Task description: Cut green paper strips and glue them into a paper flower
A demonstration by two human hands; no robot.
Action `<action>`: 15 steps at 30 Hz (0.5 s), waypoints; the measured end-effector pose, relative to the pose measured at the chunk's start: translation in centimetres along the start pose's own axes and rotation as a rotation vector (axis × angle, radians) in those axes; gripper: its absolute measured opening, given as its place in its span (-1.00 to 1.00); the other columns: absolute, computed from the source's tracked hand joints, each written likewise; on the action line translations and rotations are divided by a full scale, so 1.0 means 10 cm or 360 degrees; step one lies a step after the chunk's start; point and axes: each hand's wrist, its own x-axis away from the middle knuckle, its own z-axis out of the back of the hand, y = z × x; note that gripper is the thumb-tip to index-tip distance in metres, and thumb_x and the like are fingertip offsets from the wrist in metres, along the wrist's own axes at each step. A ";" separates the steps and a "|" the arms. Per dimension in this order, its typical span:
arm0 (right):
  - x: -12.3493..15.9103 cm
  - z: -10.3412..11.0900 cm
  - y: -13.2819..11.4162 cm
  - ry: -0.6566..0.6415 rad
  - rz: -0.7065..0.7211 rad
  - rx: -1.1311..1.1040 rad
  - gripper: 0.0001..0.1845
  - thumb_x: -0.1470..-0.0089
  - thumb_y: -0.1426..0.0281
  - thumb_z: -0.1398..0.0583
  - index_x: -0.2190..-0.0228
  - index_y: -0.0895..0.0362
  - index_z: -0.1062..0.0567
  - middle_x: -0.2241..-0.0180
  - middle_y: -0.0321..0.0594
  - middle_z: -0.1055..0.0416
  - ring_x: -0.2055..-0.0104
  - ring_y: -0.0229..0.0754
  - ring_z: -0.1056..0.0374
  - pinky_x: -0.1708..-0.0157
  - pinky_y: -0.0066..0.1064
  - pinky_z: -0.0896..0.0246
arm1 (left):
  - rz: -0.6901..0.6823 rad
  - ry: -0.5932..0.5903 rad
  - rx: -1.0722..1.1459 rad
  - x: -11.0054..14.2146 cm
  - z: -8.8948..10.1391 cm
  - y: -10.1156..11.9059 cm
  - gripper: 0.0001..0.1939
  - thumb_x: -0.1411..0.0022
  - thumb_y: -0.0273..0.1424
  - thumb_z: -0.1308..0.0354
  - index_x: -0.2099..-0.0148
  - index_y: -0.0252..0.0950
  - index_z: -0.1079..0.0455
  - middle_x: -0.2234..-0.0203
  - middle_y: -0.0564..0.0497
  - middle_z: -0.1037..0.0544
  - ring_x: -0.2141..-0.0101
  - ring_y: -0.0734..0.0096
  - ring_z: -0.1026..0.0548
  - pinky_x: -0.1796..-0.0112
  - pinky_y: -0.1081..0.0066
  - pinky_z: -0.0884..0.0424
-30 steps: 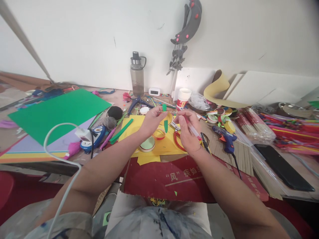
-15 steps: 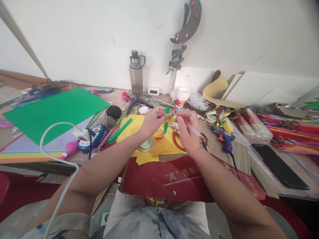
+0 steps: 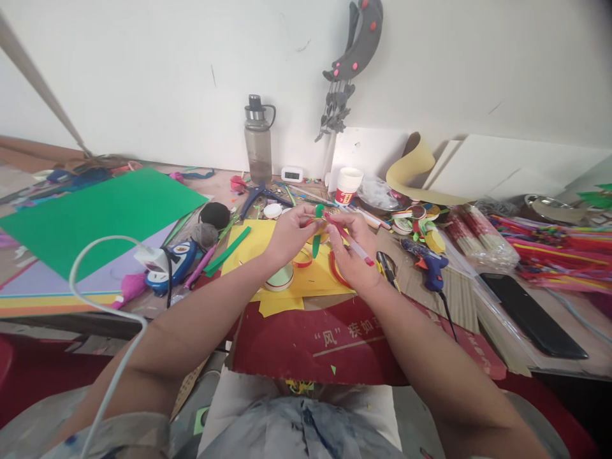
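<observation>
Over the middle of the table, my left hand (image 3: 291,234) pinches a small craft piece with a green strip (image 3: 316,246) and a yellow round part, partly hidden by the fingers. My right hand (image 3: 354,255) is closed around a slim pen (image 3: 356,248) with a clear barrel and red ends. The pen's upper end meets the craft piece between both hands. Beneath them lies yellow sheet material (image 3: 282,305), bearing a round pale-green disc (image 3: 280,279) with a red-and-white rim and an orange-red ring (image 3: 302,257). A curved red strip (image 3: 336,271) is beside my right hand.
A red board (image 3: 296,344) lies along the front edge. To the right are a utility knife (image 3: 388,271), a blue glue gun (image 3: 433,268) and a black phone (image 3: 533,315). Green sheet (image 3: 109,217) and a white cable (image 3: 112,389) are at left; a bottle (image 3: 258,150) and paper cup (image 3: 349,186) stand behind.
The pen in my right hand has swung so its lower end sits closer to the palm, and that hand has shifted slightly left. My left hand keeps its pinch; the whole view shifts a little.
</observation>
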 end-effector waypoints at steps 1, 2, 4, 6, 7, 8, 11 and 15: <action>0.00 0.00 0.00 0.0006 0.0011 0.0021 -0.89 -0.40 0.32 -0.17 0.09 0.02 -0.46 0.16 -0.18 -0.60 0.13 -0.09 -0.58 0.10 -0.19 -0.51 | -0.0003 0.0003 0.0005 0.00 0.00 0.00 -0.67 -0.06 -0.20 -0.47 0.23 -0.29 -0.51 0.48 0.09 -0.60 0.40 0.46 -0.57 0.27 0.46 -0.46; 0.00 0.00 0.01 0.0011 0.0028 0.0045 -0.89 -0.40 0.31 -0.16 0.09 0.02 -0.46 0.16 -0.18 -0.60 0.13 -0.09 -0.58 0.10 -0.19 -0.51 | -0.0003 0.0003 0.0007 0.00 -0.01 0.00 -0.66 -0.05 -0.20 -0.47 0.23 -0.29 -0.51 0.46 0.08 -0.62 0.39 0.46 -0.58 0.26 0.46 -0.46; 0.00 0.00 0.01 0.0014 0.0068 0.0086 -0.89 -0.40 0.30 -0.17 0.09 0.01 -0.46 0.17 -0.17 -0.60 0.12 -0.09 -0.58 0.11 -0.20 -0.51 | -0.0001 -0.0001 0.0009 0.00 -0.01 0.00 -0.65 -0.05 -0.20 -0.48 0.22 -0.29 -0.51 0.42 0.06 -0.65 0.37 0.43 -0.61 0.23 0.44 -0.49; 0.00 0.00 0.02 0.0014 0.0103 0.0096 -0.90 -0.39 0.31 -0.18 0.09 0.01 -0.46 0.17 -0.17 -0.60 0.12 -0.09 -0.58 0.11 -0.21 -0.51 | 0.0000 0.0000 0.0012 0.00 -0.01 -0.01 -0.65 -0.05 -0.21 -0.49 0.21 -0.29 -0.51 0.40 0.05 -0.67 0.36 0.42 -0.62 0.22 0.44 -0.50; 0.00 -0.01 0.02 0.0015 0.0115 0.0093 -0.90 -0.39 0.32 -0.18 0.09 0.01 -0.46 0.17 -0.17 -0.60 0.13 -0.09 -0.58 0.11 -0.22 -0.51 | 0.0003 0.0000 0.0012 0.00 -0.01 -0.01 -0.65 -0.05 -0.22 -0.49 0.20 -0.30 -0.51 0.39 0.04 -0.68 0.36 0.42 -0.63 0.22 0.44 -0.50; 0.00 -0.01 0.02 0.0017 0.0123 0.0087 -0.90 -0.39 0.32 -0.18 0.09 0.01 -0.46 0.17 -0.17 -0.60 0.13 -0.09 -0.58 0.12 -0.22 -0.51 | 0.0006 0.0002 0.0012 0.00 -0.01 -0.01 -0.65 -0.05 -0.23 -0.49 0.19 -0.30 -0.52 0.39 0.04 -0.68 0.36 0.42 -0.63 0.24 0.44 -0.50; 0.00 -0.01 0.03 0.0015 0.0125 0.0077 -0.90 -0.39 0.32 -0.19 0.09 0.01 -0.47 0.18 -0.17 -0.60 0.13 -0.09 -0.58 0.12 -0.22 -0.51 | 0.0018 -0.0002 0.0014 0.00 -0.02 -0.02 -0.65 -0.06 -0.26 -0.49 0.16 -0.30 -0.53 0.39 0.05 -0.69 0.37 0.43 -0.63 0.24 0.44 -0.49; 0.00 -0.01 0.03 -0.0006 0.0105 0.0101 -0.89 -0.39 0.31 -0.18 0.08 0.01 -0.47 0.17 -0.17 -0.61 0.12 -0.08 -0.58 0.11 -0.21 -0.51 | 0.0010 0.0006 -0.0015 0.00 -0.02 -0.02 -0.67 -0.08 -0.29 -0.48 0.14 -0.28 -0.53 0.45 0.11 -0.65 0.42 0.49 -0.58 0.26 0.47 -0.46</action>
